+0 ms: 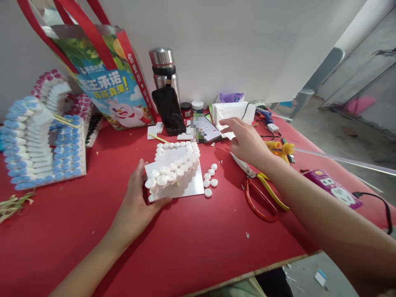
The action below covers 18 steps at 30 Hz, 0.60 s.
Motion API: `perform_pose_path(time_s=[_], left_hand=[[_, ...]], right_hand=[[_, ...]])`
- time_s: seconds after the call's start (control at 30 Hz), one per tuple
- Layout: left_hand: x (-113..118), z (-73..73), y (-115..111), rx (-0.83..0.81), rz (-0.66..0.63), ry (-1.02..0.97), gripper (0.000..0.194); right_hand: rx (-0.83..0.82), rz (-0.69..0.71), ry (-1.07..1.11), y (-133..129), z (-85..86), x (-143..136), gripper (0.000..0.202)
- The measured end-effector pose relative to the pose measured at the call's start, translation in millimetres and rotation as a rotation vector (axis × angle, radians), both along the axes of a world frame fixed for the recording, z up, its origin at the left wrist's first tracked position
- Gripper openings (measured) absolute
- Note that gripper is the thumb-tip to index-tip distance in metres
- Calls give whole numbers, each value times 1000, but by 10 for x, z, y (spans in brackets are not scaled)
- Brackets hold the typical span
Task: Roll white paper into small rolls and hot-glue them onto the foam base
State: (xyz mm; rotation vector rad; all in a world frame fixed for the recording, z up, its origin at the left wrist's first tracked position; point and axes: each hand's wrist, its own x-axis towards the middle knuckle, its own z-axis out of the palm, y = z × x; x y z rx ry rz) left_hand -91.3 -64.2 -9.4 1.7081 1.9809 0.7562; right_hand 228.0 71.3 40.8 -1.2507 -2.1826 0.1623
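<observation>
My left hand [139,192] grips the lower left edge of a white model [173,171], rows of round white pieces on a square white board, with thumb and fingers around its corner. My right hand [243,138] is raised over the back of the table, fingers apart and holding nothing, just right of a lit phone [207,128] lying flat. Several loose white discs [207,183] lie to the right of the board. Below my right forearm are scissors [261,198] with red and yellow handles.
Blue-and-white models [69,148] and a printed bag [114,90] stand at left. A metal flask [162,62] and a dark upright phone [168,109] are behind. A yellow glue gun [280,148] and purple device [332,187] lie at right.
</observation>
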Motion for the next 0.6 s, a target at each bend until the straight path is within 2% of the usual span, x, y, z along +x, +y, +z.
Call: perform_pose_path(time_s=[0.27, 0.4, 0.47, 0.6], left_hand=[[-1, 27, -36, 27, -19, -51, 118], [-114, 38, -133, 92, -7, 64, 112], [-196, 27, -182, 133, -3, 161, 101], [-318, -7, -239, 185, -31, 273, 63]], right_hand=[[-48, -57, 43, -169, -40, 129, 60], [-76, -66, 51, -270, -10, 150, 56], [-88, -50, 58, -308, -1, 158, 56], [-82, -23, 69, -345, -5, 179, 54]])
